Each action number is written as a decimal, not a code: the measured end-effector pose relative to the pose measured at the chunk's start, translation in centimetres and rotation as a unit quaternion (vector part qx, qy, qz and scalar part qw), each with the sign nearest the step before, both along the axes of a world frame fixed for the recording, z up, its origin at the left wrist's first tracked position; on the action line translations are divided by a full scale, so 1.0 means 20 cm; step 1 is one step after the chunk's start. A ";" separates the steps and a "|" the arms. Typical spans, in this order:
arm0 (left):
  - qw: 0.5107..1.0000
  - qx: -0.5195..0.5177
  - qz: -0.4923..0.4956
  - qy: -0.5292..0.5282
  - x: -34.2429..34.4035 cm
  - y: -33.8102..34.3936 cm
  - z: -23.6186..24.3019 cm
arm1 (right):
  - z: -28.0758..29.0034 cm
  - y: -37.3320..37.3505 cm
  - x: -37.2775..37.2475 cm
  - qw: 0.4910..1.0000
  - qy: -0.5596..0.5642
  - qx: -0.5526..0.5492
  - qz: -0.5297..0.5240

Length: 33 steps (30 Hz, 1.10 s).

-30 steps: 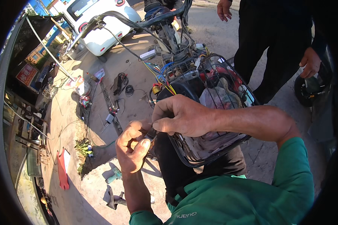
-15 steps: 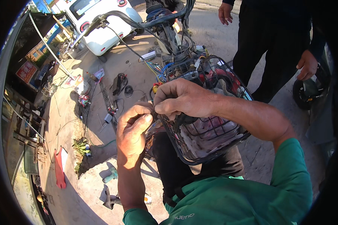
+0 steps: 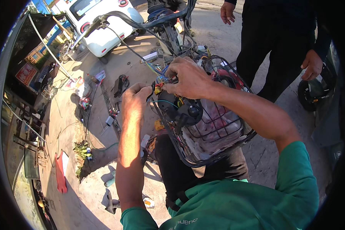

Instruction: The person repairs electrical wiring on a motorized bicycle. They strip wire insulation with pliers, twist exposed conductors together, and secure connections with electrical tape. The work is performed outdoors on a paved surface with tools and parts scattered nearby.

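At the left rim of a black wire basket (image 3: 203, 165), my left hand (image 3: 134, 99) is closed, thumb and fingers pinching a small dark piece. My right hand (image 3: 189, 78) is curled just right of it, fingertips closed on thin wires. A yellow connector (image 3: 158, 89) with red beside it shows between the hands. Blue and yellow wires (image 3: 157, 69) run up from there toward the handlebar (image 3: 157, 23). Below my hands, a black round part (image 3: 194, 111) sits in the basket, with a green wire (image 3: 166, 101) crossing above it. My fingers hide the exact grip points.
A person in dark trousers (image 3: 262, 50) stands to the right, and another crouches beyond the handlebar. A white vehicle (image 3: 103, 28) stands far left. On the ground lie a black adapter-like box (image 3: 120, 85), a red cloth (image 3: 61, 172) and scattered tools. A dark wheel (image 3: 314, 96) is at right.
Both hands have moved up and away from me, the left also slightly leftward. The yellow connector and the black round part in the basket are now more exposed.
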<state>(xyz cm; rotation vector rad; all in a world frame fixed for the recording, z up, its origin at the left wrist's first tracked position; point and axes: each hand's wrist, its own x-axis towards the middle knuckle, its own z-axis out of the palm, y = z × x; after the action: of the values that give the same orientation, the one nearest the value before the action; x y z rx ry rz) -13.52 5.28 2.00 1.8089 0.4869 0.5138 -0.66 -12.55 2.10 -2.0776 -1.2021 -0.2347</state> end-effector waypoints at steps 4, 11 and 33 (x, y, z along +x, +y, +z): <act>1.000 0.024 -0.010 0.012 0.08 0.04 -0.05 | 0.02 0.00 -0.01 0.998 0.057 -0.022 -0.010; 0.998 -0.017 -0.053 0.012 0.09 0.03 -0.05 | -0.01 0.02 -0.01 0.992 0.124 0.031 0.016; 0.996 -0.049 -0.075 0.012 0.11 0.04 -0.05 | 0.00 -0.02 -0.02 0.997 -0.017 0.000 0.070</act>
<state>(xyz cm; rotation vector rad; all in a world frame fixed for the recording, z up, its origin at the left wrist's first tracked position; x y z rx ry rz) -11.23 6.06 1.04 1.7429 0.3822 0.3593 -0.99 -12.99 2.17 -1.9862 -1.3616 -0.2066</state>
